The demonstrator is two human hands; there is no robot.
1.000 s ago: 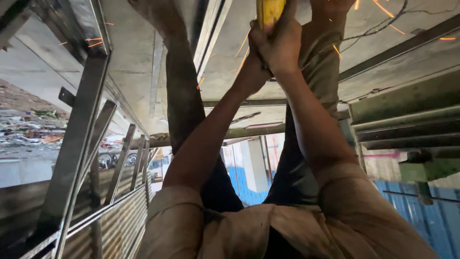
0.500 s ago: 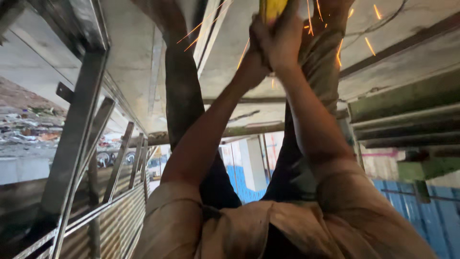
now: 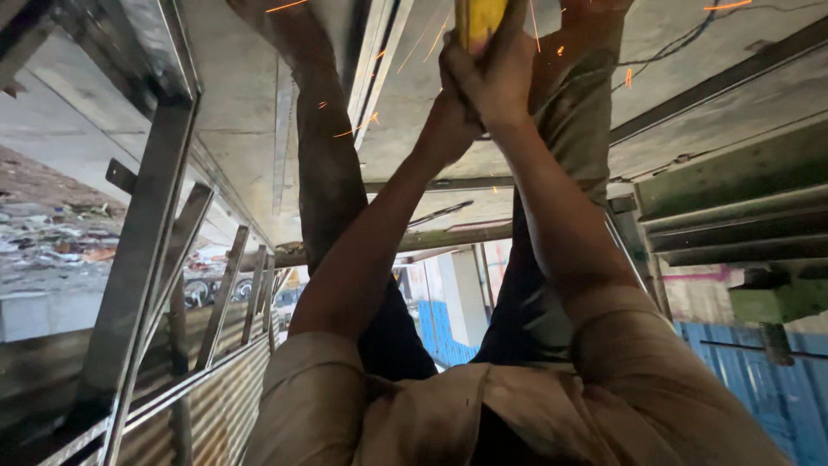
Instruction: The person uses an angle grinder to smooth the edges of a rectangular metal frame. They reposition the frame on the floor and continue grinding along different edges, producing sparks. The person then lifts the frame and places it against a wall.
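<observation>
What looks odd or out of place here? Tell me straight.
The whole view is upside down: the concrete floor runs along the top and the person's trouser legs reach up to it. Orange sparks scatter close to those legs from where the left hand and right hand clamp a yellow tool.

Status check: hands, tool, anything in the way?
Both hands clamped on yellow-bodied power tool. Orange sparks flying beside long steel section. Nothing blocking.
</observation>
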